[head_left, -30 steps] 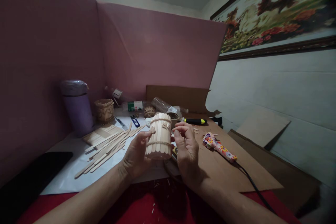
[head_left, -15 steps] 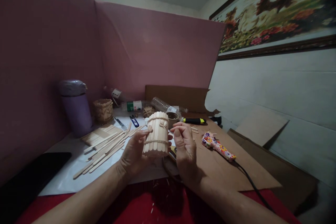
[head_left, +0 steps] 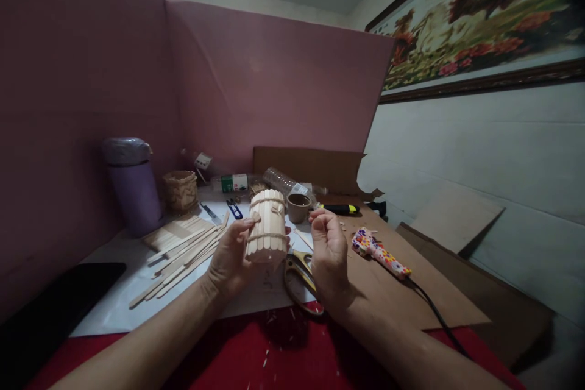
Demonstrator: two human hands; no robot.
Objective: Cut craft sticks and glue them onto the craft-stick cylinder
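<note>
A cylindrical holder made of craft sticks (head_left: 266,228) is upright and slightly tilted in my left hand (head_left: 231,262). Two bands of twine circle it, and a small bow sits on its upper front. My thumb presses on its left side; the other fingers are mostly hidden behind it. To the right, apart from the holder, my right hand (head_left: 329,250) has its fingers curled, thumb against index finger. Whatever is in that pinch is too small to make out. Scissors with dark and yellow handles (head_left: 297,280) lie just left of my right wrist.
Loose craft sticks (head_left: 192,259) are spread on white paper at left. A brown pot (head_left: 299,209), plastic bottles (head_left: 281,180), a yellow-black cutter (head_left: 340,209) and a twine-wrapped pot (head_left: 180,191) stand or lie behind. A flowered glue gun (head_left: 379,253) with a cord rests on cardboard at right.
My left hand and the holder have shifted slightly left. My right hand has moved a little right, away from the holder, uncovering the scissors and brown pot.
</note>
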